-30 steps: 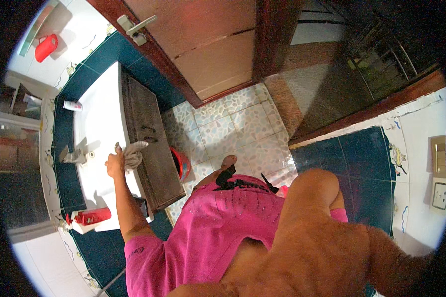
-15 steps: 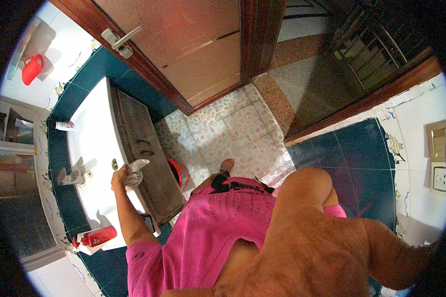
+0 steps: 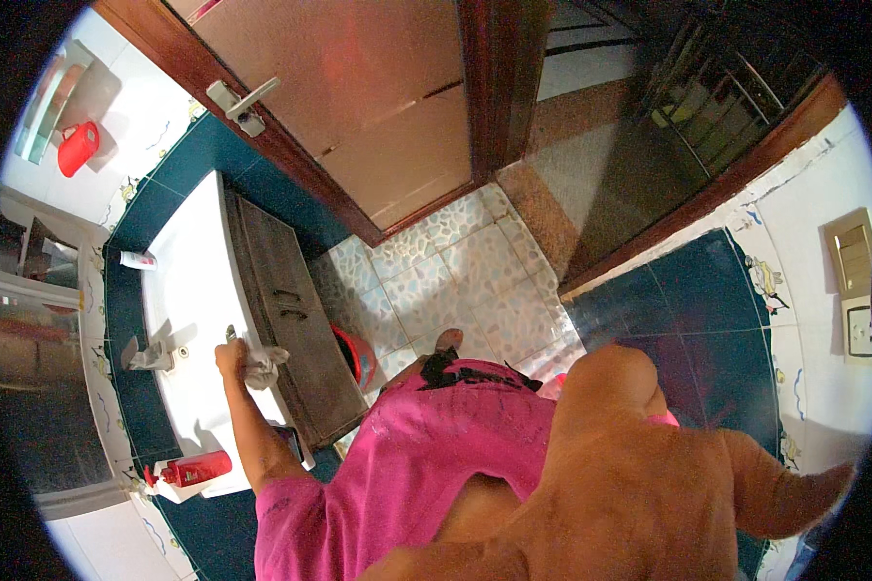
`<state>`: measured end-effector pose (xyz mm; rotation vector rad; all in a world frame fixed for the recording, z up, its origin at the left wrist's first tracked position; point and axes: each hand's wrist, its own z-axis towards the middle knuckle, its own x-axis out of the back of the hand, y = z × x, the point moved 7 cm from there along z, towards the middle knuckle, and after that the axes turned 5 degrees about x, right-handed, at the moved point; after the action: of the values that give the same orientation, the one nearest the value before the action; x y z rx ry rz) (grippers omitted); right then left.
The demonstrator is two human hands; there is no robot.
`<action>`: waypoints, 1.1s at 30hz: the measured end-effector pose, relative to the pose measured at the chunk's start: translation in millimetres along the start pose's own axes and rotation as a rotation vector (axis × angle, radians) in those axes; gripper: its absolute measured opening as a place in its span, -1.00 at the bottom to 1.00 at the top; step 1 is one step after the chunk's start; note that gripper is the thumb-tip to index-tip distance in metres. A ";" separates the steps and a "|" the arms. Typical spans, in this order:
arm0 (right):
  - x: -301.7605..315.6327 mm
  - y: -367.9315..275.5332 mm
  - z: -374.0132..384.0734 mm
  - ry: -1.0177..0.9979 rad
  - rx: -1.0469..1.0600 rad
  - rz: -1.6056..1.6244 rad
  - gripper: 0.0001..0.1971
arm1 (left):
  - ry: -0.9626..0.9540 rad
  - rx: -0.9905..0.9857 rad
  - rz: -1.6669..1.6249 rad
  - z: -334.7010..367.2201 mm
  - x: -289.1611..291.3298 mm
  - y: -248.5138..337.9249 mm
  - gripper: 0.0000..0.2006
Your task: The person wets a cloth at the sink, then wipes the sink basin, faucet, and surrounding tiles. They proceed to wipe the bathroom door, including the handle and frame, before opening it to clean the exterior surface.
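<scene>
At the front edge of the white sink, my left hand is closed on a pale grey cloth. The bunched cloth sticks out toward the dark cabinet. Beyond that hand, a faucet stands at the back of the basin. Large and close at the lower right is bare skin that looks like my right hand, raised near the camera. Its fingertips run out of sight at the right, and I cannot make out whether it touches anything.
A red pump bottle and a small white container stand on the sink. A red cup hangs on the wall. Past the cabinet is a red bucket on the tiled floor. A brown door stands ahead.
The whole view has shifted slightly. The cloth, flared upward before, is now more bunched and lower beside my left hand. My right arm stays raised close by.
</scene>
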<state>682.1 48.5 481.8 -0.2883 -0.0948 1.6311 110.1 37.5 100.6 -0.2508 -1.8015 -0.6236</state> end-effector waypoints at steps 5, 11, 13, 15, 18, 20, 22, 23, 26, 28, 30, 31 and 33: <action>4.3 -14.3 -7.1 0.055 -0.036 -0.086 -0.47 | -0.437 0.027 -1.169 -25.3 3.6 114.5 -0.84; 70.4 -12.9 -50.0 0.449 -0.290 -0.256 -0.48 | -0.864 -0.269 -1.577 -149.6 16.1 268.5 -0.47; 116.4 5.5 -118.4 0.797 -0.516 -0.309 -0.48 | -0.969 -0.301 -1.537 -177.2 4.8 299.8 -0.46; 161.5 21.5 -218.3 1.081 -0.822 -0.429 -0.57 | -0.979 -0.300 -1.532 -204.6 1.2 325.0 -0.47; 186.4 39.1 -338.5 1.451 -1.126 -0.386 -0.52 | -0.963 -0.410 -1.499 -228.0 -3.4 355.7 -0.48; 177.2 59.2 -322.5 1.508 -1.044 -0.222 -0.46 | -0.864 -0.530 -1.451 -237.0 -6.1 365.9 -0.49; 177.4 72.5 -298.1 1.486 -0.923 -0.114 -0.33 | -0.740 -0.758 -1.253 -258.5 -13.9 381.0 -0.54; 185.2 79.0 -289.4 1.443 -0.804 -0.029 -0.32 | -0.581 -0.973 -1.068 -265.2 -24.6 387.4 -0.58; 214.7 76.6 -282.0 1.402 -0.584 0.135 -0.34 | -0.623 -1.529 -0.411 -323.8 -42.6 423.2 -0.53; 231.8 75.2 -285.9 1.489 -0.595 0.028 -0.41 | -0.613 -1.384 -0.515 -286.6 -36.4 427.9 -0.57; 256.0 74.5 -292.0 1.547 -0.560 -0.014 -0.49 | -0.507 -1.067 -0.819 -224.7 -23.4 430.8 -0.72; 273.5 77.0 -296.7 1.556 -0.526 0.003 -0.54 | -0.325 -0.829 -0.881 -179.4 -10.8 424.3 -0.80; 312.3 79.5 -287.7 1.530 -0.522 0.010 -0.59 | -0.128 -0.629 -1.301 -102.9 26.7 403.4 -0.87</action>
<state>657.7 318.7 145.7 -1.8268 0.6498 0.9986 375.2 316.2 262.0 0.5515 -1.6698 -2.1149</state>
